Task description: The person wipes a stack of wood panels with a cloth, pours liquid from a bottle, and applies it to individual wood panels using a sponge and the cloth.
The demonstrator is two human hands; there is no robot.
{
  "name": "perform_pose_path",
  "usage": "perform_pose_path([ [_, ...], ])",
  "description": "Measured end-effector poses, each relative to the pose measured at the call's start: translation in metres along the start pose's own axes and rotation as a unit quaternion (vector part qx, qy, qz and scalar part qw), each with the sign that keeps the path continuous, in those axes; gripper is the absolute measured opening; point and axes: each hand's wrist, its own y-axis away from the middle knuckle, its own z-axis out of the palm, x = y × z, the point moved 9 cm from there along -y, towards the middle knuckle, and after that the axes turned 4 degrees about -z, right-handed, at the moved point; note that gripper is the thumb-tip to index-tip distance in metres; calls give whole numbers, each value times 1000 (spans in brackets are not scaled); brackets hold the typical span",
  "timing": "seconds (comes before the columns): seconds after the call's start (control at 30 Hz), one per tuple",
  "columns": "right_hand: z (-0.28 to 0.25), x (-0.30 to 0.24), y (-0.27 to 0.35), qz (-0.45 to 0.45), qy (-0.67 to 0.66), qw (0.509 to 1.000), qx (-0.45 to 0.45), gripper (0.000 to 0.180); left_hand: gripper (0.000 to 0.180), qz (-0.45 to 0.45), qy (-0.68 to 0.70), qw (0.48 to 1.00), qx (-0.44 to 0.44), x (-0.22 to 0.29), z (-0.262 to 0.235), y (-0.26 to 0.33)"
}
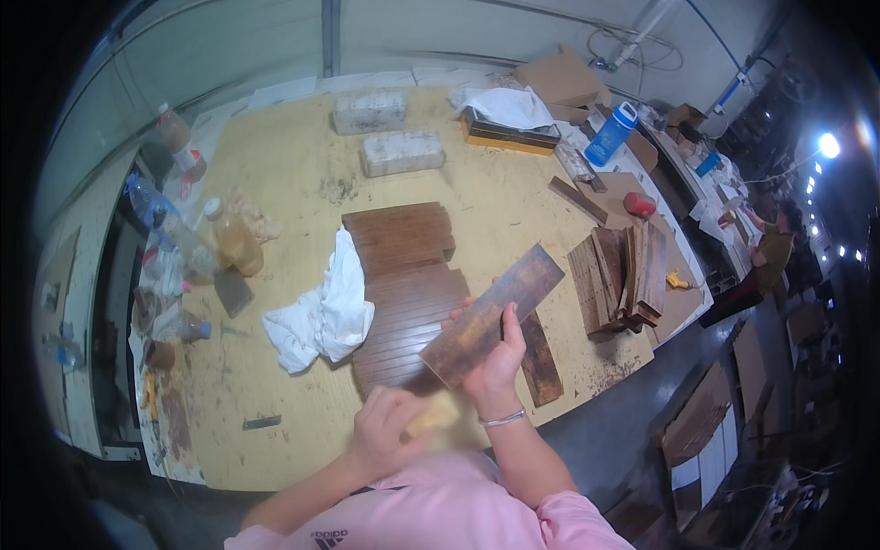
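Observation:
My right hand [500, 362], with a bracelet at the wrist, is closed around a brown wooden board [493, 316] tilted up over the table. The board's face is mottled dark and light. Close to its lower end, my left hand [390, 423] grips a pale yellow sponge-like pad [433, 415], blurred by motion; the two look apart. Beyond my hands, brown wooden strips [403, 312] lie side by side on the table, partly covered by a crumpled white cloth [321, 307]. A loose dark board [541, 362] rests under and right of the held one.
Several brown boards [619, 275] stand bunched at the right. Two wrapped blocks [401, 153], a cloth-topped box [509, 131] and a blue bottle [611, 135] stand at the back. Plastic bottles [234, 238] crowd the left edge. Another person [775, 243] is far right.

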Motion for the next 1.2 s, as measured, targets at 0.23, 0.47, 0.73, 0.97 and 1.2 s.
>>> perform_pose_path([
  [0.23, -5, 6, 6, 48, 42, 998, 22, 55, 48, -3, -111, 990, 85, -25, -37, -31],
  [0.47, -15, 21, -2, 82, 54, 995, -12, 50, 35, 97, -53, 994, -13, 14, -17, -29],
  [0.73, -19, 20, -6, 47, 63, 997, 3, 45, 37, 97, -55, 994, 7, 17, -30, -33],
  [0.97, -19, 15, -6, 29, 56, 998, 26, 43, 35, -331, 313, 886, 80, -100, -24, 5],
  [1.2, -16, 25, -4, 17, 44, 998, 39, 39, 40, -421, 643, 639, 28, -92, 18, 19],
])
